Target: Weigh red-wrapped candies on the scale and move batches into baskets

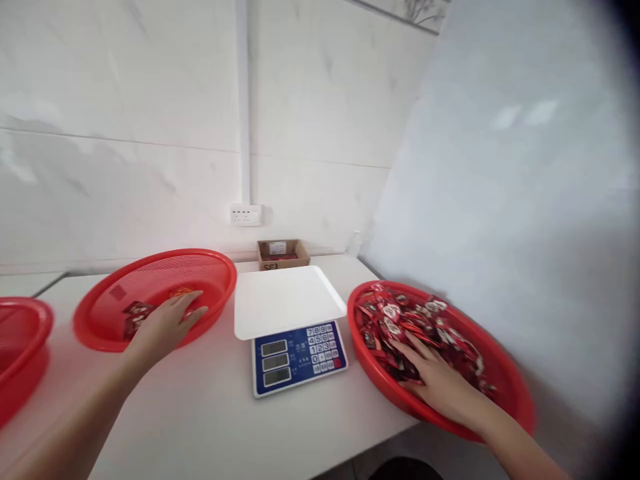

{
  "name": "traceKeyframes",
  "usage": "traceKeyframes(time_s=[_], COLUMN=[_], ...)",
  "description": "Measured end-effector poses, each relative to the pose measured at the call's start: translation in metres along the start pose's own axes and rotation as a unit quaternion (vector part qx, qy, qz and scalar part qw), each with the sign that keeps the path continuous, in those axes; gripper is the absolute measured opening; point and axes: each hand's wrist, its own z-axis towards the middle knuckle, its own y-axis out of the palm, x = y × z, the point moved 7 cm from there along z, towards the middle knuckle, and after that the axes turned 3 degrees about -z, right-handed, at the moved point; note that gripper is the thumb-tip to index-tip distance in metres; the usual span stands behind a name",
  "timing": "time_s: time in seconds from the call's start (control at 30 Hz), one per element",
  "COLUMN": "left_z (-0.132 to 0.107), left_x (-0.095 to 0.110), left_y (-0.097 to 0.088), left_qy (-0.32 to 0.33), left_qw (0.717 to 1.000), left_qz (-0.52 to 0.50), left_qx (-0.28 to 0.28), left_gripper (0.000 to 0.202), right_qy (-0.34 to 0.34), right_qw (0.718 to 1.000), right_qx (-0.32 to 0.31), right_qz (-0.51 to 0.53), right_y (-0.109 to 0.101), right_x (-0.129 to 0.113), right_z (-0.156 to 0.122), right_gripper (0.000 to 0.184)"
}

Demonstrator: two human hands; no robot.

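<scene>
My left hand [167, 323] hangs over the front of a red mesh basket [115, 337], fingers apart and nothing visible in them. A few dark red packets [136, 316] lie inside that basket, with something orange farther back. My right hand [435, 380] rests on a heap of small red wrapped packets [400, 317] in another red basket [365, 363], its fingers spread over the pile. Between the two baskets stands a digital scale [300, 357] with a white weighing pan [285, 300]; no item lies on the pan.
A small cardboard box [284, 255] with red contents sits behind the scale near the wall. Another red basket [35, 320] is cut off at the left edge. A wall socket [246, 215] is above the white table [210, 420]. A pale panel [500, 220] rises on the right.
</scene>
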Motion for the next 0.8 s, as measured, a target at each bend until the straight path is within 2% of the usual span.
traceKeyframes(time_s=[0.07,0.13,0.27,0.37,0.5,0.6,0.73,0.8], left_z=[-0.016,-0.036,-0.061,-0.061,-0.048,-0.04,-0.035,-0.034], left_x=[0.018,0.044,0.089,0.101,0.102,0.107,0.116,0.116], left_y=[0.013,0.026,0.055,0.068,0.068,0.062,0.057,0.058], left_qy=[0.018,0.062,0.142,0.149,0.103,0.066,0.042,0.036], left_qw=[0.999,0.993,0.972,0.964,0.961,0.955,0.944,0.943], left_qz=[-0.02,-0.08,-0.184,-0.221,-0.256,-0.289,-0.323,-0.324], left_qx=[0.026,0.052,0.03,-0.004,-0.027,-0.035,-0.048,-0.066], left_gripper=[0.043,0.037,0.026,0.025,0.029,0.031,0.034,0.035], right_qy=[0.004,0.005,0.014,0.034,0.072,0.044,-0.012,-0.004], right_qw=[1.0,1.0,0.997,0.991,0.985,0.989,0.996,0.997], right_qx=[-0.014,0.008,0.063,0.104,0.126,0.112,0.069,0.075], right_qz=[0.003,0.004,0.043,0.077,0.089,0.09,0.048,0.008], right_y=[-0.008,-0.018,-0.043,-0.067,-0.089,-0.084,-0.052,-0.039], right_x=[-0.004,-0.005,0.001,0.008,0.015,0.01,-0.008,-0.013], right_z=[0.002,0.004,0.008,0.008,0.009,0.018,0.035,0.04], right_gripper=[0.062,0.051,0.022,0.014,0.017,0.033,0.066,0.069])
